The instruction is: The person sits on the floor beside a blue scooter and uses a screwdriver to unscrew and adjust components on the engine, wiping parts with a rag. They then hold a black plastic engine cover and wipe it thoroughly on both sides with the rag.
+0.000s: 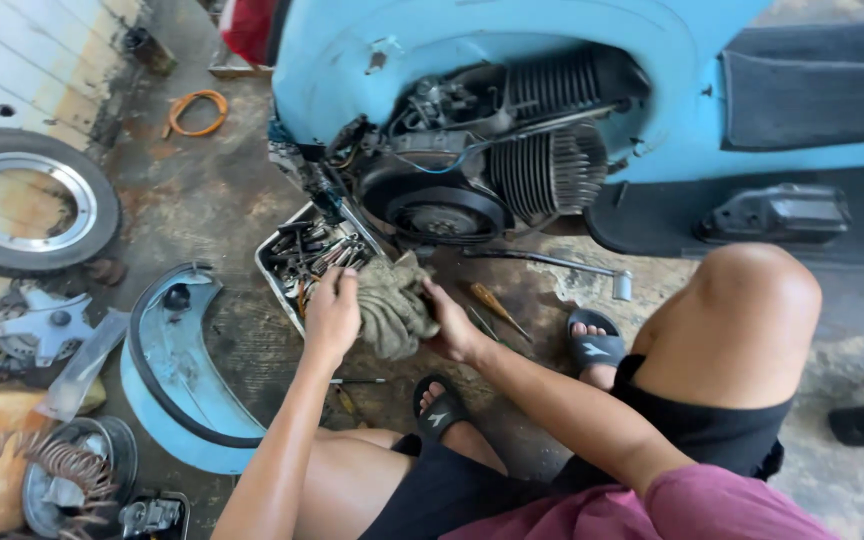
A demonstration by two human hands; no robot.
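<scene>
The grey rag lay bunched on the floor just beside the metal parts tray — below the scooter engine. Both grips were clamped on it: left hand at the tray side, right hand opposite. This looked like wiping; picking a tool from the tray would need one hand freed.
</scene>
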